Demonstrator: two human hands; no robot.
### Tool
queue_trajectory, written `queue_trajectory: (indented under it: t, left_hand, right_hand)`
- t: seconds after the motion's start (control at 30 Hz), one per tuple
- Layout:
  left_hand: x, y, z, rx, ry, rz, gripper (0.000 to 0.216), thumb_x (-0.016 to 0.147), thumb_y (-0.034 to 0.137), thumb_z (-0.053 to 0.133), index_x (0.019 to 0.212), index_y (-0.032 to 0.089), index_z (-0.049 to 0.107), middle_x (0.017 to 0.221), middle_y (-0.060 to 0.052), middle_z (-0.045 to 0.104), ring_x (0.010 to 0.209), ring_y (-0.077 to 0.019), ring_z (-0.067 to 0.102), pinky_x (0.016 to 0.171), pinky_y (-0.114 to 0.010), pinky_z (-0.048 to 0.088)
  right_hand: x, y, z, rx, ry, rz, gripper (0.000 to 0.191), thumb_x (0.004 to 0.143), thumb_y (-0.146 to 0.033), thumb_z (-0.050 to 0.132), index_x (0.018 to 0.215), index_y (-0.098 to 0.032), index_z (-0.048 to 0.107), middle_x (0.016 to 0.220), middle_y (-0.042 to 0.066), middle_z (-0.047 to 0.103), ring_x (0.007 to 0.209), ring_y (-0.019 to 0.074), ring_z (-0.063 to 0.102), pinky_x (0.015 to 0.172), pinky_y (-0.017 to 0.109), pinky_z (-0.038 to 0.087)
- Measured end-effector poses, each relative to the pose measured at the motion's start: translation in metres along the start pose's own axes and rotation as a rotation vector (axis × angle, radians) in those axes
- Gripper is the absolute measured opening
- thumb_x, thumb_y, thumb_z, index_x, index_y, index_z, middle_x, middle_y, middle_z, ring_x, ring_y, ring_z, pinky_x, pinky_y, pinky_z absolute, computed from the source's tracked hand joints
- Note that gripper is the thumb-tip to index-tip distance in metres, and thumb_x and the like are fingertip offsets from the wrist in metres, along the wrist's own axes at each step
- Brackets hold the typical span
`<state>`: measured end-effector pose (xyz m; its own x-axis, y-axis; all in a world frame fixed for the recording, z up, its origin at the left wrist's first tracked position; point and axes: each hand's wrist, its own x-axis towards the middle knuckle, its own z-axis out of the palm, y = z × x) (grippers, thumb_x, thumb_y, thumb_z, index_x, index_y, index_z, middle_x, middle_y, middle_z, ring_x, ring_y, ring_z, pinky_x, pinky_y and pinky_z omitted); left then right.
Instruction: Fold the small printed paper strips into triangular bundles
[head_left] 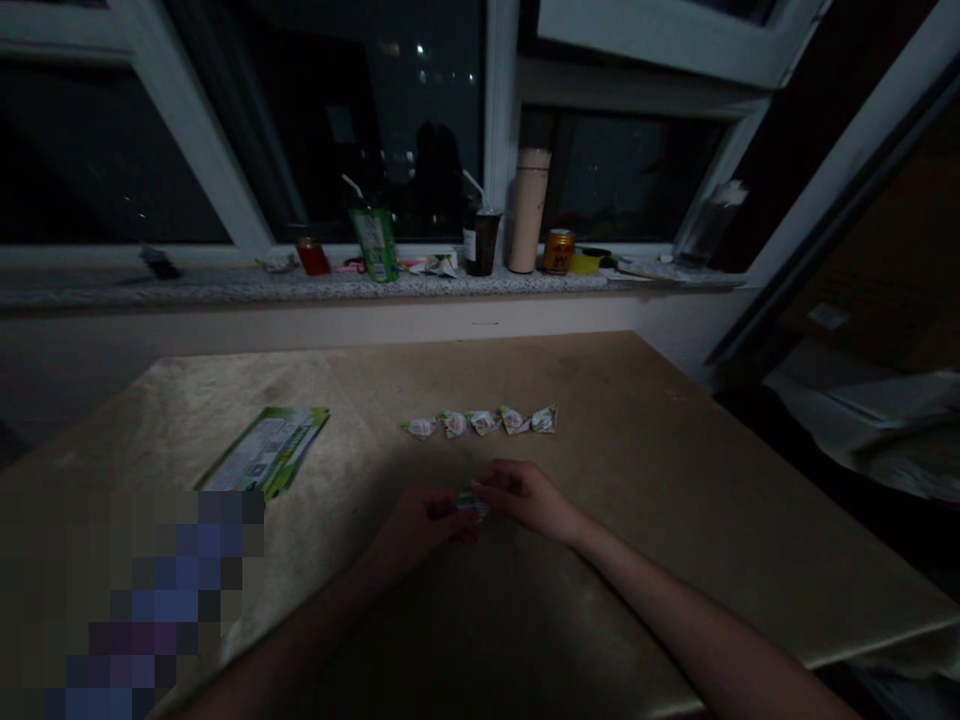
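From the head view, we see our left hand [427, 515] and right hand [525, 495] meeting low over the table [637, 480]. Both have their fingers drawn in, pinching one small green-and-white packet [471, 500] between the fingertips, which partly cover it. Just beyond, five twisted packets [484, 424] in green-and-white wrappers lie in a row on the tabletop; we cannot see inside the wrappers. Left of the row, well apart, lies a flat green printed pouch [264, 448]; we cannot tell whether it holds anything.

Along the speckled windowsill [247, 288] we find a small red jar [312, 257], a green drink container [376, 243] with a white straw, a dark cup [481, 245] also with a straw, an upright pale pink flask [529, 212], a gold can [558, 252] and a clear bottle [709, 228] near the right end. The drink levels are too dim for us to tell.
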<state>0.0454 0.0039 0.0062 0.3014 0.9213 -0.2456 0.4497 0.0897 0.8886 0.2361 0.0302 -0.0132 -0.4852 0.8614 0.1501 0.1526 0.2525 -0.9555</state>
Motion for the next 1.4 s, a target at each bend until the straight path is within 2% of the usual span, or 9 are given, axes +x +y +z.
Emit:
queue_trajectory:
  t: [0.17,0.4,0.63,0.8,1.1,1.23,1.4]
  left_hand:
    - [0.001,-0.003,0.003,0.035,0.001,0.006,0.028,0.072,0.043,0.062,0.066,0.016,0.068,0.063,0.0,0.067,0.06,-0.0175,0.059,0.053,-0.022,0.036]
    - [0.003,-0.004,0.004,0.012,-0.016,0.023,0.032,0.074,0.046,0.06,0.07,0.016,0.069,0.065,-0.001,0.068,0.062,-0.0187,0.06,0.056,-0.024,0.04]
    - [-0.001,-0.001,0.003,0.001,-0.017,0.053,0.033,0.075,0.047,0.059,0.072,0.016,0.07,0.067,-0.002,0.069,0.064,-0.0188,0.061,0.057,-0.024,0.04]
    - [-0.001,0.0,0.004,-0.004,0.006,0.055,0.032,0.075,0.047,0.061,0.066,0.017,0.067,0.064,-0.001,0.067,0.062,-0.0181,0.059,0.057,-0.024,0.039]
    - [0.0,0.003,0.004,-0.073,0.006,-0.027,0.026,0.066,0.041,0.069,0.07,0.015,0.068,0.064,0.0,0.067,0.06,-0.0183,0.059,0.053,-0.023,0.038]
    - [0.0,0.003,0.007,-0.102,-0.006,-0.04,0.025,0.068,0.041,0.067,0.068,0.015,0.067,0.061,0.0,0.066,0.059,-0.0175,0.059,0.053,-0.023,0.039]
    - [0.0,0.003,0.011,-0.111,0.006,-0.02,0.026,0.07,0.041,0.065,0.072,0.015,0.068,0.065,-0.001,0.068,0.063,-0.0186,0.062,0.057,-0.024,0.042]
  right_hand:
    - [0.001,-0.003,0.005,-0.046,0.061,-0.041,0.03,0.084,-0.041,0.055,0.068,-0.015,0.056,0.061,-0.002,0.05,0.057,0.0102,0.044,0.053,0.021,0.033]
    - [0.0,-0.007,0.01,-0.124,0.104,-0.055,0.024,0.085,-0.031,0.053,0.067,-0.015,0.052,0.058,-0.003,0.047,0.056,0.0092,0.04,0.051,0.02,0.03]
    - [0.0,-0.008,0.008,-0.077,0.096,-0.045,0.029,0.084,-0.039,0.053,0.067,-0.016,0.052,0.059,-0.003,0.046,0.057,0.0099,0.039,0.052,0.021,0.03]
    - [0.001,-0.006,0.012,-0.054,0.121,-0.018,0.03,0.083,-0.039,0.054,0.065,-0.017,0.05,0.057,-0.004,0.043,0.054,0.0096,0.037,0.05,0.021,0.029]
    - [0.0,-0.005,0.015,-0.094,0.184,-0.02,0.026,0.084,-0.037,0.055,0.068,-0.016,0.054,0.058,-0.003,0.048,0.055,0.0097,0.04,0.05,0.021,0.03]
    - [0.0,-0.003,0.016,-0.094,0.195,-0.035,0.025,0.084,-0.036,0.055,0.069,-0.016,0.055,0.059,-0.003,0.049,0.056,0.0098,0.041,0.051,0.021,0.031]
    - [0.002,-0.003,0.015,-0.016,0.198,0.011,0.034,0.081,-0.047,0.058,0.067,-0.016,0.056,0.057,-0.003,0.048,0.054,0.0094,0.04,0.049,0.021,0.031]
